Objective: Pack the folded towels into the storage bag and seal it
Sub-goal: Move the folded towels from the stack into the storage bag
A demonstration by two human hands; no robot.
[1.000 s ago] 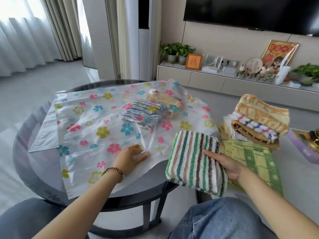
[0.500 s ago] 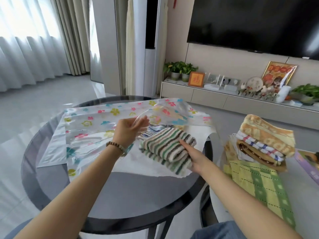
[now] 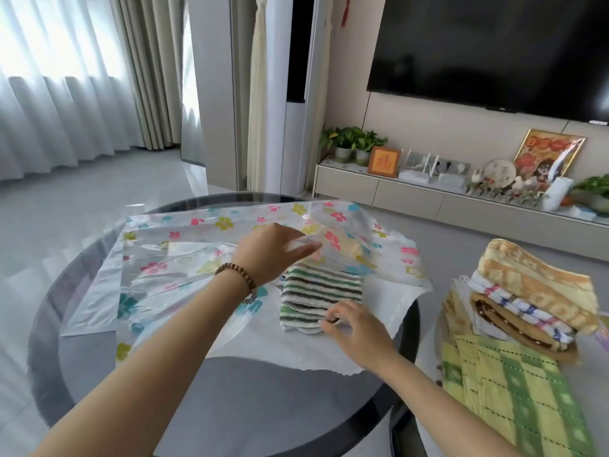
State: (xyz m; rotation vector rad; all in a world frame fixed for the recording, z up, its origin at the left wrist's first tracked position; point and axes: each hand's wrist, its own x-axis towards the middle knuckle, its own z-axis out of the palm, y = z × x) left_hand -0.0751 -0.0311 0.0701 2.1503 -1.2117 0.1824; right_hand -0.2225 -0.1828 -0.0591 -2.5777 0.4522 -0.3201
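Observation:
A clear storage bag (image 3: 184, 255) printed with coloured flowers lies on the round dark glass table (image 3: 250, 404). My left hand (image 3: 273, 249) pinches the bag's upper sheet and holds it lifted at the open near edge. A folded green, brown and white striped towel (image 3: 318, 291) rests on the bag's white lower sheet, half under the lifted plastic. My right hand (image 3: 354, 328) touches the towel's near right corner with loosely curled fingers. Deeper in the bag a yellow towel (image 3: 344, 245) shows through the plastic.
A pile of folded towels (image 3: 527, 298), orange, checked and brown, sits to the right on a yellow-green checked towel (image 3: 514, 400). Behind are a low TV cabinet (image 3: 395, 189) with plants and ornaments, a wall TV and curtains at the left.
My right hand has carried the striped towel from the right side into the bag's mouth and set it down. My left hand rose from pressing the bag flat and now lifts its top sheet.

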